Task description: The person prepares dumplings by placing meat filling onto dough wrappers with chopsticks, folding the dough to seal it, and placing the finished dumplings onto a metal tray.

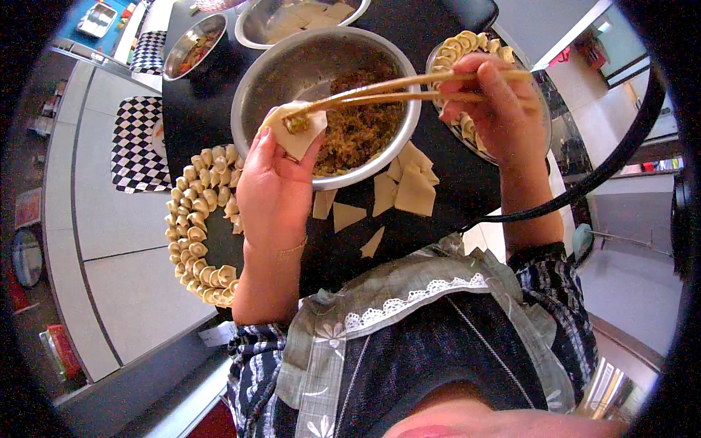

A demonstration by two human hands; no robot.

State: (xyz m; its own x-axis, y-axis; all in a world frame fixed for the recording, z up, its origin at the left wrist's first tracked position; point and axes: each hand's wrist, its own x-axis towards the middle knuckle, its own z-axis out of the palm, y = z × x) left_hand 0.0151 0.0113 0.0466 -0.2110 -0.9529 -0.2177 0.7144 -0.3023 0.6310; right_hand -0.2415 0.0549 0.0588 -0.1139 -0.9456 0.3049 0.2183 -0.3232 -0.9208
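Observation:
On the fingers of my left hand lies a square dough wrapper, held up over the near left rim of a steel bowl. A small lump of filling sits on the wrapper. My right hand grips a pair of wooden chopsticks, whose tips reach the filling. Inside the bowl is a brown minced filling mixture. Several loose dough wrappers lie on the dark table, close to the near side of the bowl.
Folded dumplings lie in curved rows at the left. A tray of dumplings is at the right, partly behind my right hand. Farther back stand a bowl with wrappers and a smaller metal bowl. A black cable arcs past my right forearm.

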